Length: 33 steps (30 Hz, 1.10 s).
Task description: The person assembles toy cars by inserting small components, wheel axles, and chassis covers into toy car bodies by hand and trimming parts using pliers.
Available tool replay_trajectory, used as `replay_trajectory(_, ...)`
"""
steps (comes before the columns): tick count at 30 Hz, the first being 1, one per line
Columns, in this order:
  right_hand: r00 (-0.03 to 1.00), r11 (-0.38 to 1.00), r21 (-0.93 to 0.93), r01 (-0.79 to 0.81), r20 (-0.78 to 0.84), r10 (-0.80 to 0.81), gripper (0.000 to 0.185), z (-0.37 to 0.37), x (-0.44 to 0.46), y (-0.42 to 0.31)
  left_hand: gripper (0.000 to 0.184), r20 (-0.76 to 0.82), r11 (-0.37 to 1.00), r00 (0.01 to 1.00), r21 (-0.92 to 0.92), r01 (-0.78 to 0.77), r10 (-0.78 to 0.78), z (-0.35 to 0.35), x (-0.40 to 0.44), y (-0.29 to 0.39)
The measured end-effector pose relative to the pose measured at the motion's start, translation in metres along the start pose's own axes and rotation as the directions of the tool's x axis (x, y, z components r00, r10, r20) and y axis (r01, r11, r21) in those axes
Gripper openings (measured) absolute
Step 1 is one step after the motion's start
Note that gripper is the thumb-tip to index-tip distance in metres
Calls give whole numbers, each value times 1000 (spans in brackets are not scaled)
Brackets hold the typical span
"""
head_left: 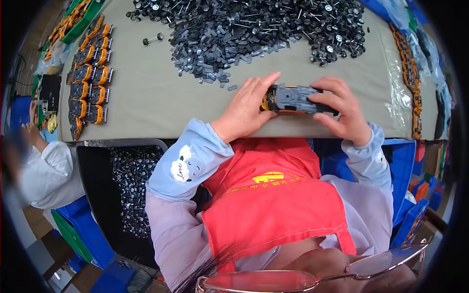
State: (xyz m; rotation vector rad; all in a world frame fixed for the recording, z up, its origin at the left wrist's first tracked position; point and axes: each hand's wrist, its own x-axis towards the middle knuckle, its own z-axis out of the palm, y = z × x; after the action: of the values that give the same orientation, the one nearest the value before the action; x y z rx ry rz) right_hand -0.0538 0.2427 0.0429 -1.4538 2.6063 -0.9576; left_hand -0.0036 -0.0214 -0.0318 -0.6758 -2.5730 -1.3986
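Note:
A toy car body (pixel 295 99), orange with a grey-black underside facing up, lies between my hands near the table's front edge. My left hand (pixel 248 106) grips its left end between thumb and fingers. On the right end, my right hand (pixel 342 108) has its fingers bent over the grey underside, with the thumb at the near side. Beyond the hands lies a heap of small dark grey plastic pieces (pixel 210 53), mixed at the back with black wheel-and-axle sets (pixel 330 36).
Orange-and-black car bodies (pixel 90 78) stand in rows at the left; more lie along the right edge (pixel 408 73). A black bin of wheel sets (pixel 93 195) sits below the table (pixel 156 97). Another person's arm (pixel 49 166) is at far left.

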Motion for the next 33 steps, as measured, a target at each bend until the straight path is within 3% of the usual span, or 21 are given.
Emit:
replay_trajectory(12,995,1000,-12,-1,100,2,38,26,22,0,101,27,998,998,-39,56,-55,-1,1,-1)
replay_trajectory(18,996,992,-114,-50,69,58,63,20,15,0,95,16,999,1000,-37,0,1,-3,1,-1)
replay_trajectory(21,967,967,69,-246,-44,249,76,21,-7,14,74,-66,985,995,158,-67,79,-9,4,11)
replay_trajectory(22,940,918,208,-338,19,342,77,22,-13,16,66,-62,978,992,186,-96,109,-8,7,14)
replay_trajectory(25,941,932,126,-339,48,336,74,25,-15,20,46,-31,951,982,256,-174,187,0,15,23)
replay_trajectory(28,948,932,172,-319,57,314,72,29,-13,24,37,12,938,973,265,-224,229,9,16,25)
replay_trajectory(31,951,905,293,-309,86,297,67,29,-15,30,36,61,871,955,398,-289,289,13,14,27)
replay_trajectory(33,908,704,588,-397,137,397,60,28,-15,32,35,123,812,943,482,-329,309,12,13,32)
